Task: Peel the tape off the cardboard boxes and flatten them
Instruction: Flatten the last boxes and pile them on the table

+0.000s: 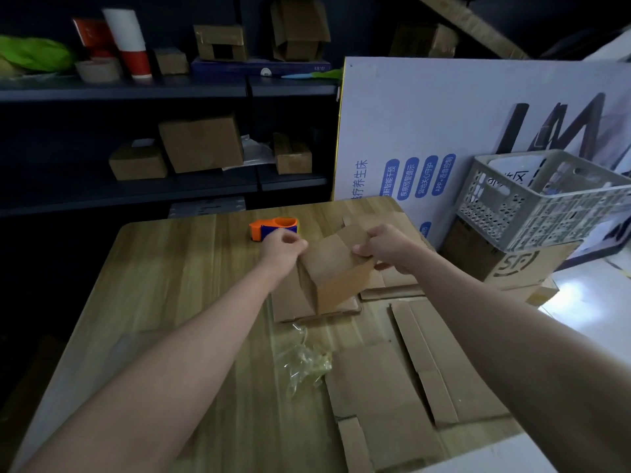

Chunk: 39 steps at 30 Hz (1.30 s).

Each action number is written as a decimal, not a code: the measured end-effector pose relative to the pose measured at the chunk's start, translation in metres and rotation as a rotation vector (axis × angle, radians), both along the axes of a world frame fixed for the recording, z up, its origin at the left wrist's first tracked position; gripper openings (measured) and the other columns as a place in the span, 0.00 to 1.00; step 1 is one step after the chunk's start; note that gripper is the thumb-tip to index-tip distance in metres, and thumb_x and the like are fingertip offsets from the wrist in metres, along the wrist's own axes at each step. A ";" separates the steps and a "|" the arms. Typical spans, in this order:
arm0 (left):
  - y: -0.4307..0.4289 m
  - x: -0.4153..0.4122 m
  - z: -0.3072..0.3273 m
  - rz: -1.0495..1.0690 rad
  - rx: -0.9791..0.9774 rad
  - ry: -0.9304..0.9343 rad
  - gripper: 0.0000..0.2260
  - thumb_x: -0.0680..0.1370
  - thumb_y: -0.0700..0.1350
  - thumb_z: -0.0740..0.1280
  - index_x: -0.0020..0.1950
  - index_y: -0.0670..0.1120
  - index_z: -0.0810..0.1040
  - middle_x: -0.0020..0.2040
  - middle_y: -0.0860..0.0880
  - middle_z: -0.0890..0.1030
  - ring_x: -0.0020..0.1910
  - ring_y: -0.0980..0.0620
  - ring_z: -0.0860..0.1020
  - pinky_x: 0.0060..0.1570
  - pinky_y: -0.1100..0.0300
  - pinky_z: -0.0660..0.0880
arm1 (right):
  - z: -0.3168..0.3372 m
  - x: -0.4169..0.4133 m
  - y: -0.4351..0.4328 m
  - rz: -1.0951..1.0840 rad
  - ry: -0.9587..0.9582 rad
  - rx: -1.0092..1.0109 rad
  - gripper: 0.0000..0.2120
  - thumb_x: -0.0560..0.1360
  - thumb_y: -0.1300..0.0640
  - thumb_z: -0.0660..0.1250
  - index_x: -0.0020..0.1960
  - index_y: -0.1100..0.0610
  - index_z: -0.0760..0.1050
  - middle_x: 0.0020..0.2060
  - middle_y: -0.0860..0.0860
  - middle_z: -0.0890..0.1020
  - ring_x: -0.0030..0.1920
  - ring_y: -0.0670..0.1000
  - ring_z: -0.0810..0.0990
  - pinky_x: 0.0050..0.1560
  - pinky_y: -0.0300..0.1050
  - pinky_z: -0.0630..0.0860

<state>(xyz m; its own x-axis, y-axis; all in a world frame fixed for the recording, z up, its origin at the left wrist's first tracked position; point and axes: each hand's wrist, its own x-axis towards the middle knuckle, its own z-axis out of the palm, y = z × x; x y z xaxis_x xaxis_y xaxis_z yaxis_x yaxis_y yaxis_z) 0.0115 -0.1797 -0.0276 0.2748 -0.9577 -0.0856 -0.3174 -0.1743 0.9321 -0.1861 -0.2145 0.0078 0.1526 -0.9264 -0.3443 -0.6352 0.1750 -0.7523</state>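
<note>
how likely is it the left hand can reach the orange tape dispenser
Probably yes: the tape dispenser sits just beyond the left hand, nothing between them, though that hand grips the cardboard box and must let go.

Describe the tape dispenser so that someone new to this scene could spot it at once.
Start at the light wooden table. At its far edge, just beyond the left hand, sits the small orange and blue plastic tape dispenser. It is the only brightly coloured thing there, among flattened brown cardboard.

L hand (281, 245), R hand (387, 245) pinching.
</note>
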 end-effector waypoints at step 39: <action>0.075 -0.125 -0.071 -0.334 0.252 -0.687 0.07 0.73 0.42 0.72 0.45 0.39 0.80 0.46 0.42 0.83 0.49 0.44 0.80 0.47 0.53 0.76 | -0.097 -0.074 0.060 0.508 0.818 -0.061 0.39 0.68 0.53 0.75 0.75 0.51 0.60 0.73 0.51 0.64 0.75 0.58 0.54 0.73 0.60 0.56</action>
<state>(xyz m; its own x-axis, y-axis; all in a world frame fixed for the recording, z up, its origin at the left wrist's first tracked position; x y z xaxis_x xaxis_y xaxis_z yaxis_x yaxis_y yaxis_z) -0.1130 -0.1050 -0.0989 0.0467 -0.9731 -0.2256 -0.8783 -0.1476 0.4548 -0.2599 -0.1550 -0.0887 0.2746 -0.8357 -0.4756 -0.9560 -0.2904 -0.0417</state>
